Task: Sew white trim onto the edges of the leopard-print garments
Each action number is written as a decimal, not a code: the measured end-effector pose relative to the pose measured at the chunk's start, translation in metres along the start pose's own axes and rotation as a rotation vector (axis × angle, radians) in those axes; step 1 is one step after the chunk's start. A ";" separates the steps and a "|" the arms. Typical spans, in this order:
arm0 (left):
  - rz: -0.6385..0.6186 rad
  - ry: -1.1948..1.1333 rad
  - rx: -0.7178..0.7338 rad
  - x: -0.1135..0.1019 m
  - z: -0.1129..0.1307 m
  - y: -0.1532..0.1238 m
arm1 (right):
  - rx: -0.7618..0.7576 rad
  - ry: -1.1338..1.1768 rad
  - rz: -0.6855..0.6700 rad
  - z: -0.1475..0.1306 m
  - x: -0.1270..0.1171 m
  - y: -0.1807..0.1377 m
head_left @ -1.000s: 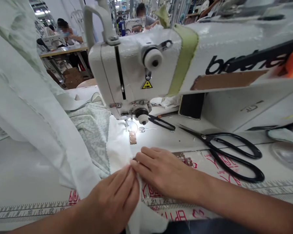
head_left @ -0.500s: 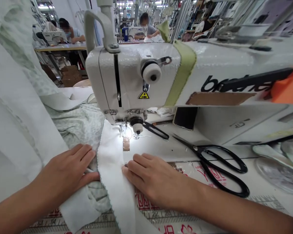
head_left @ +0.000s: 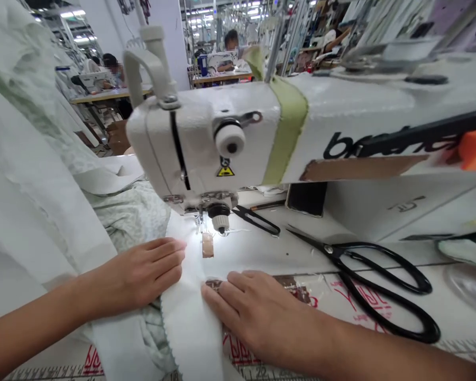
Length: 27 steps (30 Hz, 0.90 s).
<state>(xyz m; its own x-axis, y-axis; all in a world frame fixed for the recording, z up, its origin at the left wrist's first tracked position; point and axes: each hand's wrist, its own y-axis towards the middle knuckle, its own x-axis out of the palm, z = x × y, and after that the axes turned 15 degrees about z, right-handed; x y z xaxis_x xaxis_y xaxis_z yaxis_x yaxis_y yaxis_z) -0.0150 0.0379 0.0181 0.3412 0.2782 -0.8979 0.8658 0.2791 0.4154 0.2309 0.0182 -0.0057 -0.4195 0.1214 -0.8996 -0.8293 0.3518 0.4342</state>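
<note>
A white fabric strip with a pinked edge [head_left: 186, 312] runs from the bottom of the view up under the presser foot [head_left: 201, 218] of a Brother sewing machine [head_left: 206, 140]. My left hand [head_left: 145, 272] lies flat on the cloth, its fingertips at the strip's left side. My right hand [head_left: 259, 312] rests on the strip's right edge and the table, fingers spread. Neither hand grips anything. Pale green patterned fabric [head_left: 130, 214] bunches left of the strip, beneath a large white cloth [head_left: 31, 185]. The needle is hidden by the machine's foot area.
Large black-handled scissors [head_left: 365, 280] lie to the right, with black thread snips [head_left: 257, 220] behind the needle area. A copper-coloured strip [head_left: 207, 245] is stuck on the white table [head_left: 301, 254], which carries a printed ruler and red markings. Co-workers sit at machines in the background.
My hands have parted from pinching the cloth together. My left hand now lies flat nearer the presser foot, and the white strip lies spread flat towards the machine.
</note>
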 end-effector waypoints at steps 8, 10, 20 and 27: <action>-0.029 0.038 -0.055 0.006 -0.010 0.007 | 0.032 0.064 -0.034 0.002 -0.001 0.000; 0.004 0.044 -0.019 0.005 -0.011 0.009 | 0.050 0.070 -0.032 0.002 -0.001 0.000; -0.081 -0.026 -0.103 0.009 -0.015 0.005 | 0.022 0.071 0.032 0.001 0.003 -0.003; -0.059 0.054 -0.104 0.011 -0.024 0.007 | 0.019 0.059 0.059 -0.001 0.006 -0.003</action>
<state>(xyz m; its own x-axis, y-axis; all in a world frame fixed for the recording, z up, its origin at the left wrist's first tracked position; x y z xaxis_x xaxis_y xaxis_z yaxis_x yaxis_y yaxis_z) -0.0140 0.0646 0.0146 0.2676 0.3071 -0.9133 0.8404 0.3893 0.3771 0.2307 0.0174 -0.0120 -0.4887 0.0882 -0.8680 -0.7955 0.3634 0.4848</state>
